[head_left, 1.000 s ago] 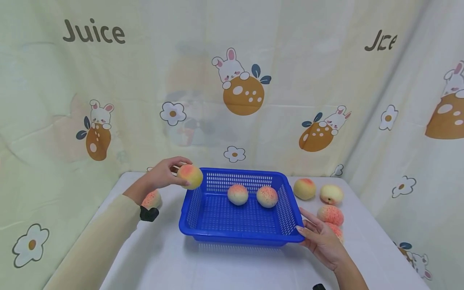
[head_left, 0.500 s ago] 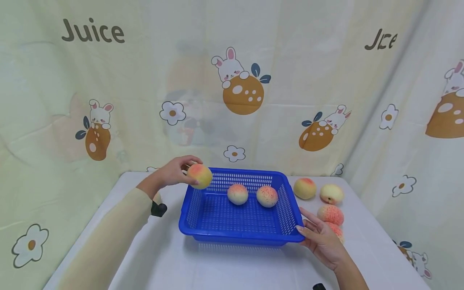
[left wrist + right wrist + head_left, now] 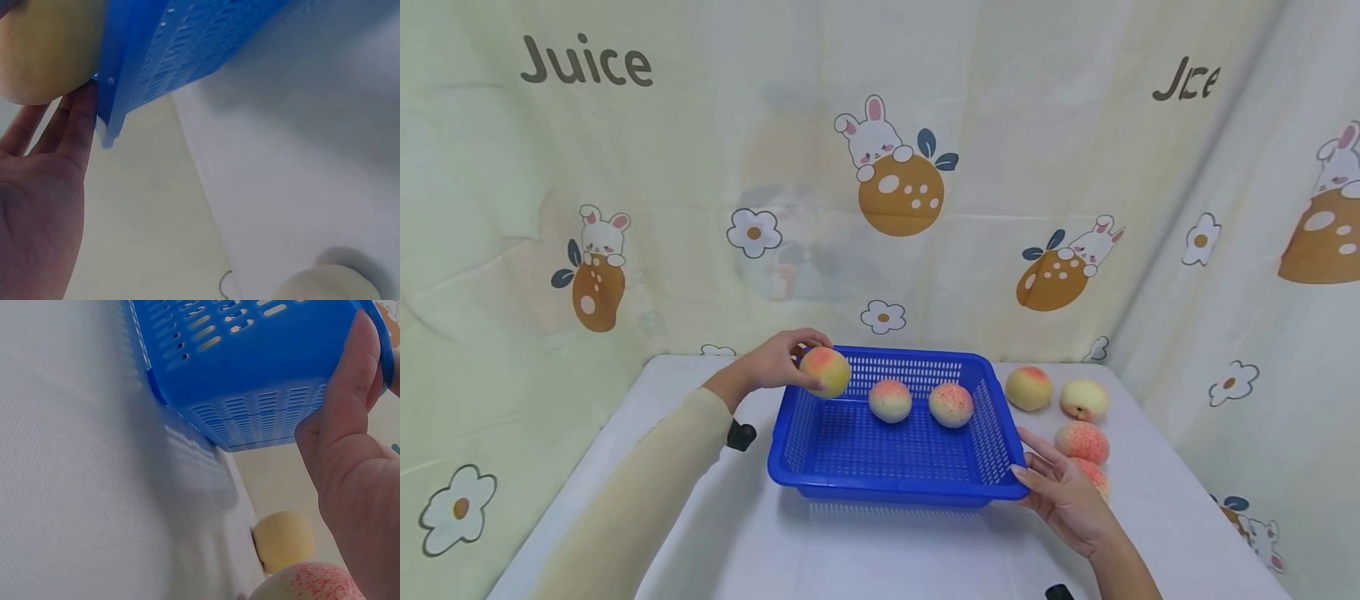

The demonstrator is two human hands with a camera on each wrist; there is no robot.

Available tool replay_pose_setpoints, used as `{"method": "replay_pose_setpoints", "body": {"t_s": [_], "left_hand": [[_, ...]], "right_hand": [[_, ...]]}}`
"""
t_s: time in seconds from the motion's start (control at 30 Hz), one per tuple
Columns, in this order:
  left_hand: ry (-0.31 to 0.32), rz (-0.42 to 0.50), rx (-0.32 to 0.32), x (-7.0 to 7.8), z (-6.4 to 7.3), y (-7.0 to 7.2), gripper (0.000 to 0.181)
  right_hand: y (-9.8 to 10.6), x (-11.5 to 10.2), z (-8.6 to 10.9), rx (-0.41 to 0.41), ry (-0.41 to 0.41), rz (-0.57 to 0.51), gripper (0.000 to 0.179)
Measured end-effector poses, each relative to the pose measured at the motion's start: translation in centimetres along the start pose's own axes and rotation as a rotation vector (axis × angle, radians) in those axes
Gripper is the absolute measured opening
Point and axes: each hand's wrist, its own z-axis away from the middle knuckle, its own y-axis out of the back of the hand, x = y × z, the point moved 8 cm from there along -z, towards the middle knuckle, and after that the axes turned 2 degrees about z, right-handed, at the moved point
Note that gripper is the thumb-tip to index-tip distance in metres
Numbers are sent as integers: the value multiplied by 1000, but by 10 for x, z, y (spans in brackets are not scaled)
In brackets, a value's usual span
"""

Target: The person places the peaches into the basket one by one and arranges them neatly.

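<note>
My left hand (image 3: 778,362) holds a yellow peach (image 3: 826,372) with a red blush over the back left corner of a blue plastic basket (image 3: 895,482). In the left wrist view, the fingers (image 3: 75,128) curl round the peach beside the basket's rim. Two paler, pink-topped peaches, one plain (image 3: 891,402) and one speckled (image 3: 951,406), lie inside towards the back. At the front right corner, my right hand (image 3: 1067,500) grips the basket's rim, its thumb on the edge. The right wrist view shows these fingers (image 3: 356,375) against the slotted wall.
Right of the basket, on the white table (image 3: 895,558), lie a yellow peach (image 3: 1028,388), a pale peach (image 3: 1084,400) and two red-speckled peaches (image 3: 1082,442), one partly behind my right hand. Another peach (image 3: 328,284) shows low in the left wrist view. A printed curtain (image 3: 700,167) hangs behind.
My left hand has carried the yellow peach rightward, from beside the basket's left rim to over its back left corner. The right hand and the basket stay in place.
</note>
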Motion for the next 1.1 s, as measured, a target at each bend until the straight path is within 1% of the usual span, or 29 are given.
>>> {"method": "replay_pose_setpoints", "body": {"t_s": [0.13,0.2,0.3,0.53,0.87,1.03,1.1], "left_hand": [[13,-37,-14,0,-4,-5,67],[28,-60,-20,0,-6,-6,68],[34,-95,-35,0,-9,-7,68],[6,-137,-82,-1,-14,-12,61],[-22,-211,-127,-7,-25,-23,62],[-41,-232,-150,-7,-28,-28,62],[-46,-237,-160,-7,-30,-31,61]], "right_hand": [[0,0,-1,0,1,4,75],[0,0,-1,-4,4,4,74],[0,0,0,-9,13,5,73],[0,0,0,-38,31,0,74],[-4,-2,0,-51,39,-4,73],[-5,-4,2,-41,34,3,74],[-5,-4,2,-25,25,6,74]]}}
